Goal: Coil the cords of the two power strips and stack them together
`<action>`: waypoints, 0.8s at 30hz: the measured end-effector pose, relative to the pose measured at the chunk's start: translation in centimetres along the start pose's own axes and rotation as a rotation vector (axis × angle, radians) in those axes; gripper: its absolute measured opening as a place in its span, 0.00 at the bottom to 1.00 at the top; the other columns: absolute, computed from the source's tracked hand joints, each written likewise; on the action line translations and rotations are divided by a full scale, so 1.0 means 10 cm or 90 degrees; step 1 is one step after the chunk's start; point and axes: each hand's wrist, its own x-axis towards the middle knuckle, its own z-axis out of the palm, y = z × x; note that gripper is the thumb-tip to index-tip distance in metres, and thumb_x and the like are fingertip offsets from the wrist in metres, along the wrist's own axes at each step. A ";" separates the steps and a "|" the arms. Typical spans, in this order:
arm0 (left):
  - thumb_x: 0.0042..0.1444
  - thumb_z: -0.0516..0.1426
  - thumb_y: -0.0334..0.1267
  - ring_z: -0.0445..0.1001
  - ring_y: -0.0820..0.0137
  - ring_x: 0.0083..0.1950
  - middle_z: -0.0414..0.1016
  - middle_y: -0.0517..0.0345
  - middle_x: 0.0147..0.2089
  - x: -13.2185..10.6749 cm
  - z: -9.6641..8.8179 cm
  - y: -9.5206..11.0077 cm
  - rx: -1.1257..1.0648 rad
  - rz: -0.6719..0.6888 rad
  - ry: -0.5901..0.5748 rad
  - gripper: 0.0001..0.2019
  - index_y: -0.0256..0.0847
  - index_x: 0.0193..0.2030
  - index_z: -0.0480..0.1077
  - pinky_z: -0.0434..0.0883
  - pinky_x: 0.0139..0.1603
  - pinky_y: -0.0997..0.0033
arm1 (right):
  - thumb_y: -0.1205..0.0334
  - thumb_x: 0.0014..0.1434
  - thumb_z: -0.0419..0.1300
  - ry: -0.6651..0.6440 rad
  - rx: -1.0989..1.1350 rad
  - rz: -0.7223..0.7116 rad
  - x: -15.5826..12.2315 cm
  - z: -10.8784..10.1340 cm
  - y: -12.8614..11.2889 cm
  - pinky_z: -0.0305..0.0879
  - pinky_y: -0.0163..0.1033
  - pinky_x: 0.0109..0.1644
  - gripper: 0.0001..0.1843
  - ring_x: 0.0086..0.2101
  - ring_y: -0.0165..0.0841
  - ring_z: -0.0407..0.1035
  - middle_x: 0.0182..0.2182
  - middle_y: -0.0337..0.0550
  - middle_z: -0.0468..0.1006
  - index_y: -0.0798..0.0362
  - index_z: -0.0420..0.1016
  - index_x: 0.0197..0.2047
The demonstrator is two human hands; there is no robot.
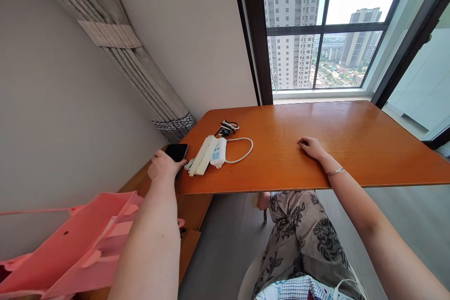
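Observation:
My left hand (164, 166) reaches to the far left end of the table, its fingers and thumb closed around the near part of a black smartphone (176, 152). The screen is dark, and my hand covers the phone's lower part. Just right of it, white power strips lie side by side: a long cream one (203, 155) and a shorter one with blue sockets (218, 152). A white cable (250, 146) loops out from the shorter strip. My right hand (311, 146) rests on the tabletop with curled fingers, and no object shows in it.
The brown wooden table (274, 176) stands before a window (321, 30). Coiled plug cords (229, 127) lie behind the strips. A pink bag (70, 243) sits at the lower left beside my forearm. A tied curtain (137, 65) hangs on the left.

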 end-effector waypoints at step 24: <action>0.46 0.63 0.57 0.70 0.41 0.64 0.68 0.22 0.63 0.01 0.00 -0.06 -0.029 -0.074 -0.059 0.46 0.27 0.64 0.56 0.71 0.54 0.47 | 0.67 0.60 0.59 0.008 -0.005 -0.016 0.00 0.00 0.00 0.71 0.37 0.46 0.09 0.38 0.33 0.77 0.38 0.42 0.84 0.50 0.81 0.39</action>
